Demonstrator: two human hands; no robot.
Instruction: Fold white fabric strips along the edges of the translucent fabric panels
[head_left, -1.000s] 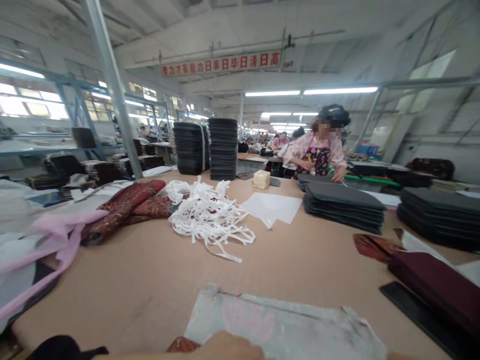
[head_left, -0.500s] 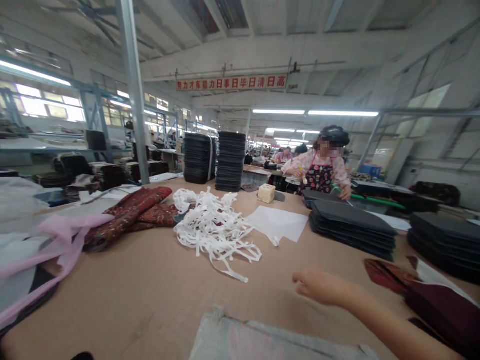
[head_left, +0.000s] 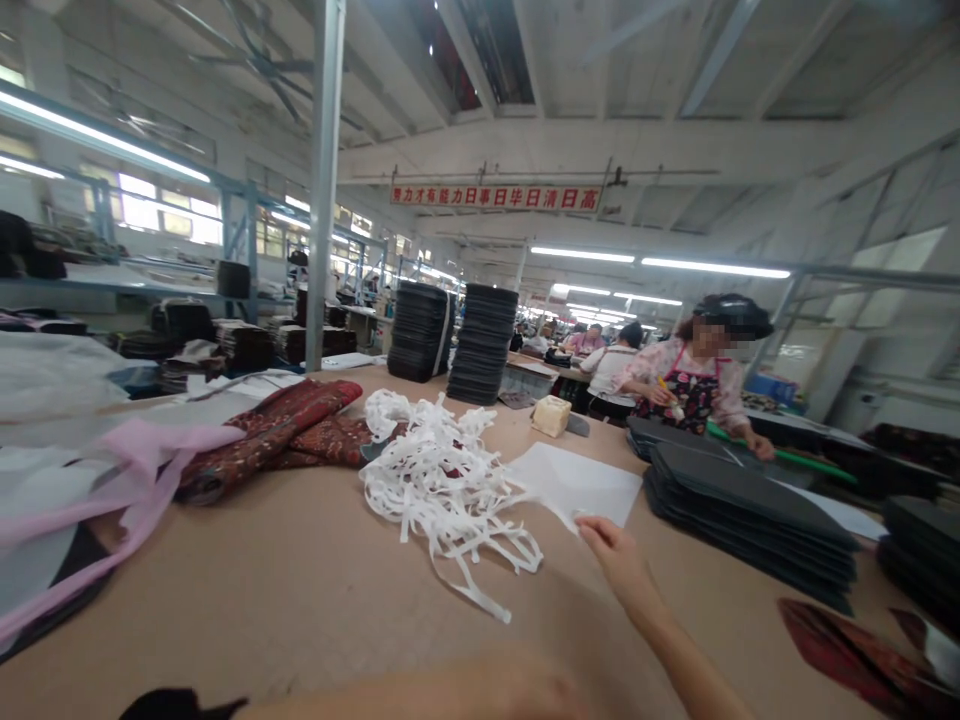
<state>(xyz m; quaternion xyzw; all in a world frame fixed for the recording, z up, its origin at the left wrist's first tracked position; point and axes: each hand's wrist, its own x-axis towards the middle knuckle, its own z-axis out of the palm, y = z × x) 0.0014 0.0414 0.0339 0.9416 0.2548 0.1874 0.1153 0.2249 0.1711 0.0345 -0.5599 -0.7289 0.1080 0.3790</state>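
My right hand (head_left: 609,548) is at the near edge of a white paper sheet (head_left: 589,478). Its thumb and fingertips are closed on the end of a white fabric strip (head_left: 556,508), which runs back to a tangled pile of white strips (head_left: 435,475). Low in the picture, my left hand (head_left: 529,688) reaches in from the left over the brown tabletop (head_left: 300,580). It is smeared by motion and cut off by the bottom edge, so its fingers cannot be made out. A dark sleeve cuff (head_left: 176,703) shows on that forearm.
Red patterned fabric (head_left: 270,440) and pink cloth (head_left: 150,455) lie left. Two dark stacks (head_left: 482,345) stand behind the pile, near a yellowish block (head_left: 550,416). Dark stacked panels (head_left: 746,515) sit right, where a co-worker (head_left: 694,375) in a patterned apron holds a yellow-handled tool.
My right hand has moved forward to the paper and closed on the strip's end. My left forearm has come in along the bottom. The view has shifted, and the greyish sheet in front no longer shows.
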